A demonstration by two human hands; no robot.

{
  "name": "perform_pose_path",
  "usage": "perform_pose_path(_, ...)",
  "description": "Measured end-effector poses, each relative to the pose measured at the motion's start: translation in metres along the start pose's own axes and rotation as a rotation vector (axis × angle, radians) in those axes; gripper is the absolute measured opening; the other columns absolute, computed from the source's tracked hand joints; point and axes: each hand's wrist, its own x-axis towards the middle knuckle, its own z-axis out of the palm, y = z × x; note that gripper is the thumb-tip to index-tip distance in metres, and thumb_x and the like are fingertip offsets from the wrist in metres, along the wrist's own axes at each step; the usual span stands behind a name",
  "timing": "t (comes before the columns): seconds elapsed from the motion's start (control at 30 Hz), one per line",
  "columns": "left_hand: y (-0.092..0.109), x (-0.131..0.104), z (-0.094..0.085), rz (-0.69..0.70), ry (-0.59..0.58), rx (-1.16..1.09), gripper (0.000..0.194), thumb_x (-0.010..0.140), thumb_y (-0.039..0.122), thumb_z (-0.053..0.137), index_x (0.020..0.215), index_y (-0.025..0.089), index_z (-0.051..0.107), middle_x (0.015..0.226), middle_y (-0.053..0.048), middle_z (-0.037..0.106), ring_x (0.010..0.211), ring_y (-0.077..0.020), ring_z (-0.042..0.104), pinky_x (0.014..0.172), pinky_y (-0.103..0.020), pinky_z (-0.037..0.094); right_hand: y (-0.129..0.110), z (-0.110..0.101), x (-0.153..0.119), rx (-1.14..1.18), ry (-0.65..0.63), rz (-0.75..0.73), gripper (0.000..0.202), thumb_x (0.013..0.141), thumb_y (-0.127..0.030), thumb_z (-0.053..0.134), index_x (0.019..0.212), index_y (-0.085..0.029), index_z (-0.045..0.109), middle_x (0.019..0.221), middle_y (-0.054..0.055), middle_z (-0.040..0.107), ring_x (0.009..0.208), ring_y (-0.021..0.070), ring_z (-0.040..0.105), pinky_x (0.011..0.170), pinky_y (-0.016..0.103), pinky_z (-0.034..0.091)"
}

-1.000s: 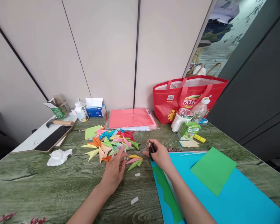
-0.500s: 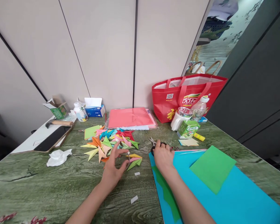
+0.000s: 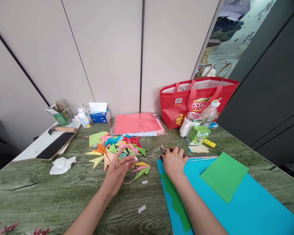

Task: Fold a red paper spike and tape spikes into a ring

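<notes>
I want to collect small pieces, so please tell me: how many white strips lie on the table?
2. The far strip lies just in front of the folded papers; the near strip lies closer to the camera. Others may be hidden.

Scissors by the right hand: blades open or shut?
Open, slightly: on the scissors, the two blade tips show apart beyond the right hand, which partly covers them.

scissor blades (image 3: 162, 147): metal | folded shapes (image 3: 97, 161): paper (matt) | bottle (image 3: 209, 115): plastic
</notes>
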Motion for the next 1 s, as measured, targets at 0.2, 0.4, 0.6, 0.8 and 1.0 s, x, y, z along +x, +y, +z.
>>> perform_pose_path(0.2,0.001,-0.001,0.0,-0.085,-0.097,-0.132,0.071,0.077,0.016,0.061,0.137,0.027,0.025,0.112,-0.012,0.062,0.104,-0.0265,0.056,0.083,-0.038,0.041,-0.005,0.0,0.002,0.99,-0.263,-0.359,0.014,0.077,-0.028,0.058,0.08,-0.017,0.066,0.085,0.008,0.061,0.082,0.0207,0.055,0.072,0.034,0.044)
perform_pose_path(0.4,-0.004,-0.002,0.001,-0.079,-0.144,-0.087,0.072,0.078,0.015,0.06,0.139,0.025,0.022,0.112,-0.013,0.062,0.104,-0.0246,0.055,0.082,-0.036,0.04,-0.031,-0.001,-0.02,1.602,-0.672,-0.287,0.023,0.066,-0.037,0.069,0.079,-0.018,0.067,0.082,0.002,0.063,0.072,0.0169,0.059,0.065,0.031,0.05)
perform_pose_path(0.6,-0.007,-0.002,0.003,-0.006,-0.089,0.044,0.073,0.075,0.019,0.064,0.136,0.029,0.026,0.118,-0.011,0.058,0.099,-0.022,0.057,0.08,-0.033,0.043,-0.028,-0.006,-0.019,1.494,-0.566,-0.349,0.02,0.071,-0.035,0.064,0.065,-0.016,0.063,0.073,0.001,0.059,0.071,0.015,0.057,0.065,0.027,0.046)
perform_pose_path(0.8,-0.012,0.005,-0.006,0.117,0.042,0.186,0.07,0.074,0.023,0.064,0.133,0.031,0.028,0.121,-0.01,0.052,0.095,-0.0215,0.058,0.074,-0.031,0.047,-0.012,-0.009,-0.008,1.125,-0.424,-0.518,0.024,0.067,-0.03,0.069,0.087,-0.018,0.062,0.094,0.006,0.061,0.089,0.0203,0.056,0.075,0.031,0.045)
perform_pose_path(1.0,-0.015,0.004,-0.005,0.131,0.062,0.263,0.069,0.074,0.025,0.063,0.132,0.028,0.025,0.107,-0.009,0.057,0.088,-0.0194,0.059,0.071,-0.031,0.047,-0.012,-0.001,-0.016,0.87,-0.507,-0.674,0.068,0.057,-0.014,0.071,0.12,-0.023,0.048,0.111,0.007,0.059,0.102,0.0253,0.053,0.085,0.037,0.041)
